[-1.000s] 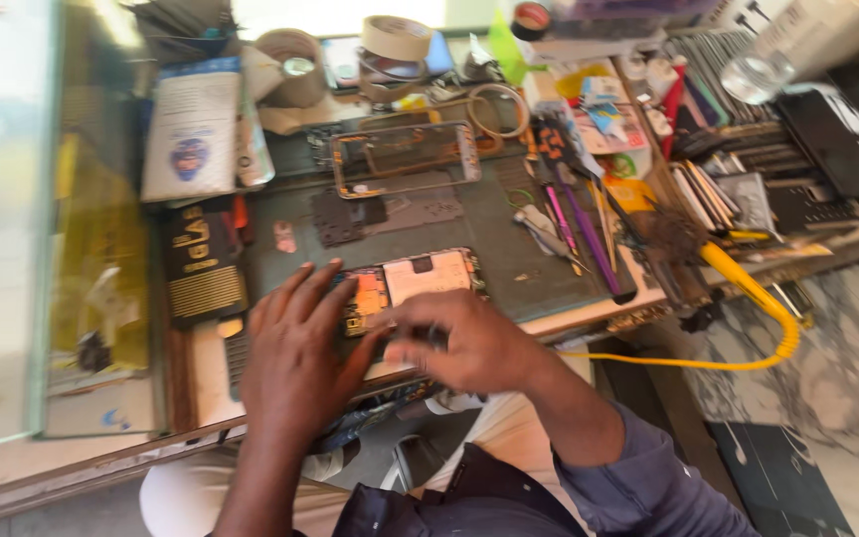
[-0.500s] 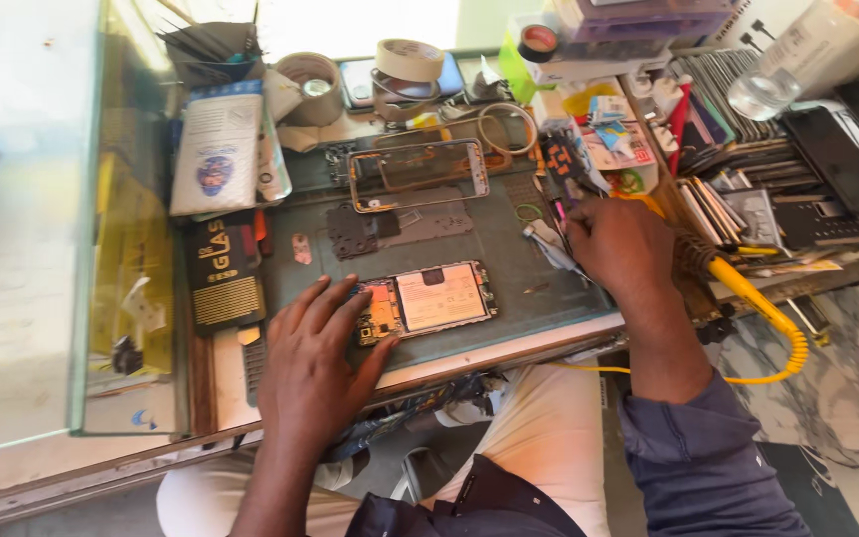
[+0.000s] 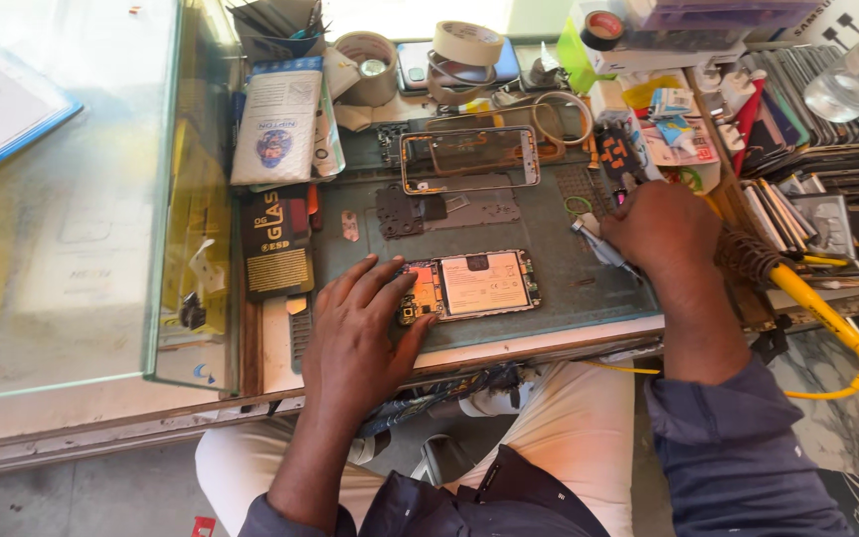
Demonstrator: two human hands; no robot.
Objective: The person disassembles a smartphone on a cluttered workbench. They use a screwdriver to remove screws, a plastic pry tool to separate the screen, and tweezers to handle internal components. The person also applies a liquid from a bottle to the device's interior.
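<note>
**A:** Nearest us, the left hand (image 3: 358, 333) lies flat on the grey-green work mat (image 3: 549, 239), fingers spread and gripping nothing, thumb and fingertips touching the left end of the opened phone (image 3: 467, 285).

**B:** And that phone lies face down mid-mat, back off, its pale battery and circuit board showing.

**A:** Right. Over to the right hand (image 3: 660, 227), down at the mat's right edge, fingers curled over a slim tool (image 3: 599, 246). Whether it's actually gripped, I can't tell; the knuckles hide it.

**B:** A yellow coiled cable (image 3: 832, 318) runs just beside that wrist.

**A:** Further back, dark shield plates (image 3: 446, 210), then an empty phone frame (image 3: 469, 159).

**B:** At the far edge, tape rolls (image 3: 467, 43), and a glass case (image 3: 72, 199) off to the left.
</note>
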